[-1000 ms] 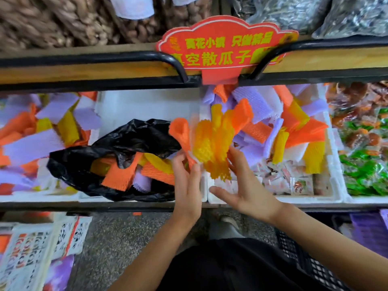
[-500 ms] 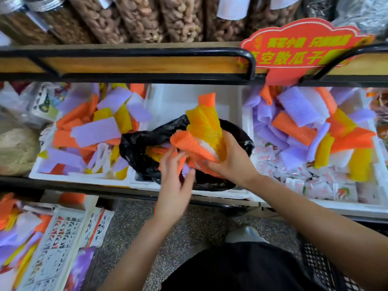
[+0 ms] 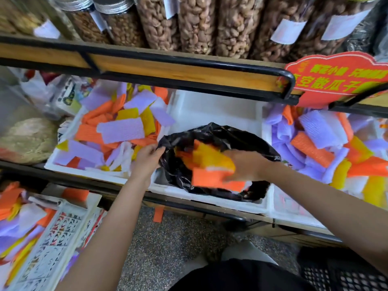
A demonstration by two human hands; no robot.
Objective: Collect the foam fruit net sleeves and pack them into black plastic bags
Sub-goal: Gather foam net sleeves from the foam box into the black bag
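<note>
A black plastic bag (image 3: 214, 135) lies open in the middle white foam tray (image 3: 212, 106). My left hand (image 3: 147, 158) pinches the bag's left rim. My right hand (image 3: 245, 164) reaches into the bag's mouth, gripping a bunch of yellow and orange foam net sleeves (image 3: 210, 166). More purple, orange and yellow sleeves fill the left tray (image 3: 117, 131) and the right tray (image 3: 327, 148).
A black rail and wooden shelf edge (image 3: 168, 68) run above the trays, with jars of nuts (image 3: 195, 22) on top and a red sign (image 3: 340, 76) at right. A white crate (image 3: 52, 234) with more sleeves stands at lower left. One orange sleeve (image 3: 158, 214) lies on the speckled floor.
My right hand has carried the bunch of sleeves left from the right tray and down into the bag. My left hand has moved to the bag's left rim and taken hold of it.
</note>
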